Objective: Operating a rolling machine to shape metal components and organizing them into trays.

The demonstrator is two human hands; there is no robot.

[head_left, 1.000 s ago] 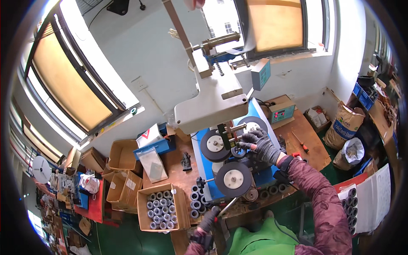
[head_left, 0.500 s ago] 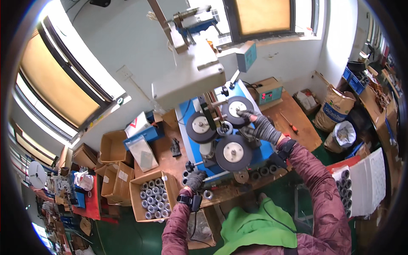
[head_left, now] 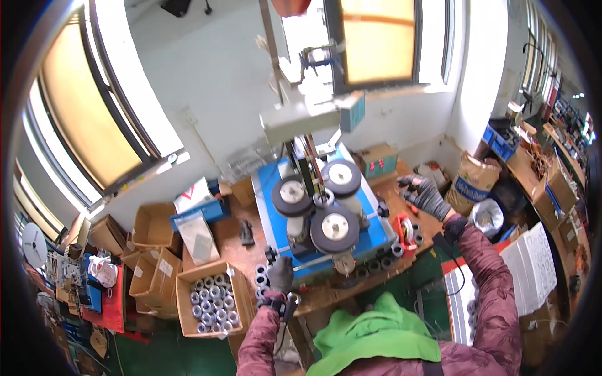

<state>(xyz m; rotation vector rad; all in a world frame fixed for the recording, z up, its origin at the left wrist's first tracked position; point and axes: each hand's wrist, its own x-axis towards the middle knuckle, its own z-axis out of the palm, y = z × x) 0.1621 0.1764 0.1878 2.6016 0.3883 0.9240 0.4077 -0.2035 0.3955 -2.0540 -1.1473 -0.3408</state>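
Grey-gloved hands [head_left: 280, 274] [head_left: 427, 198] flank the machine [head_left: 333, 232] — the left's grip unclear.

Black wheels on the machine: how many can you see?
3: the left wheel, the right wheel slightly farther back, and the front wheel nearest the person. Any underneath would be hidden.

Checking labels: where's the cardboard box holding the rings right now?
In the head view, the cardboard box is at lower left, between the open cartons on its left and the person's left hand on its right.
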